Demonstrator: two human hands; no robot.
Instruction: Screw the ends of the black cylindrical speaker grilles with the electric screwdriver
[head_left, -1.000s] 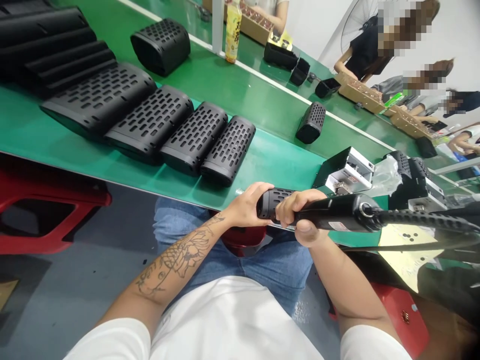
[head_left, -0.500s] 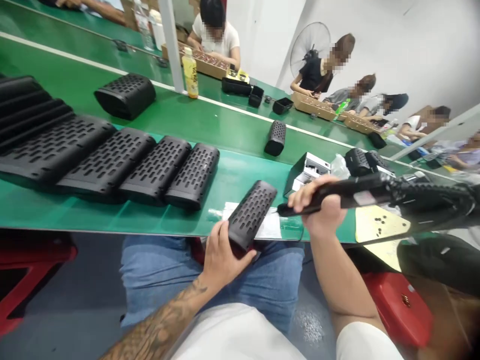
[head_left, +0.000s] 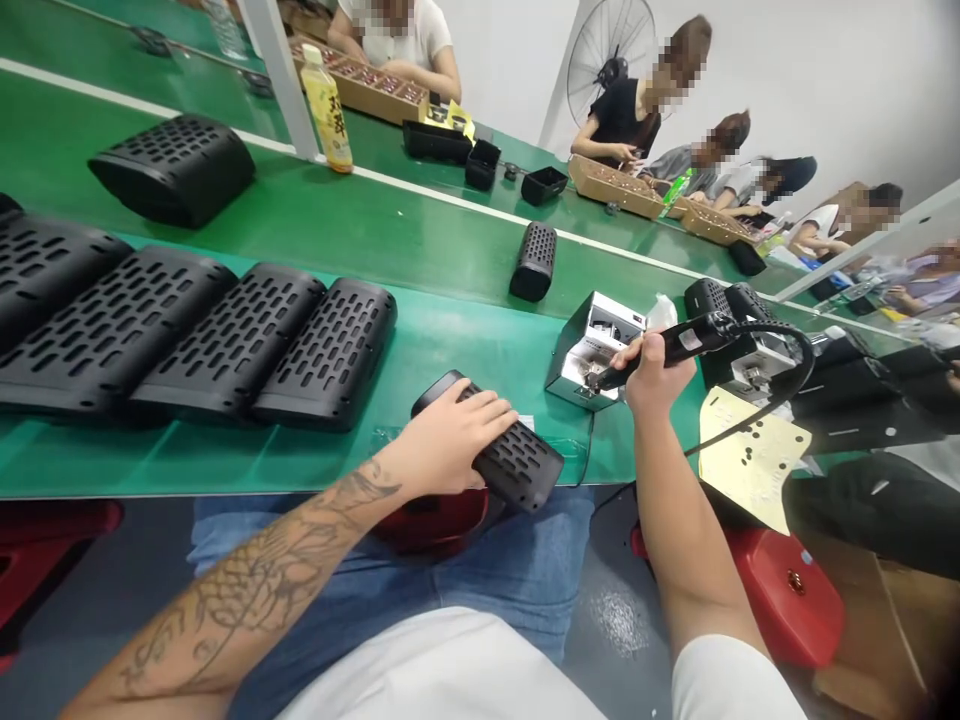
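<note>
My left hand (head_left: 450, 440) is closed over a black perforated speaker shell (head_left: 517, 465) that lies at the near edge of the green bench (head_left: 465, 350). My right hand (head_left: 651, 375) grips a black electric screwdriver (head_left: 679, 345), with its tip pointing into a small silver screw feeder box (head_left: 589, 348). A coiled black cable runs from the screwdriver's back end to the right. To the left, a row of several more black perforated shells (head_left: 330, 350) lies side by side on the bench.
A lone shell (head_left: 534, 260) and a larger one (head_left: 172, 168) lie on the belt behind. A yellow bottle (head_left: 328, 98) stands by a post. A brass-coloured plate with holes (head_left: 750, 455) sits right. Other people work at cardboard trays (head_left: 615, 187) across the line. Red stools stand below.
My left hand has laid the shell down flat at the bench edge and covers it. My right hand moved the screwdriver forward to the silver feeder box. The view shifted left.
</note>
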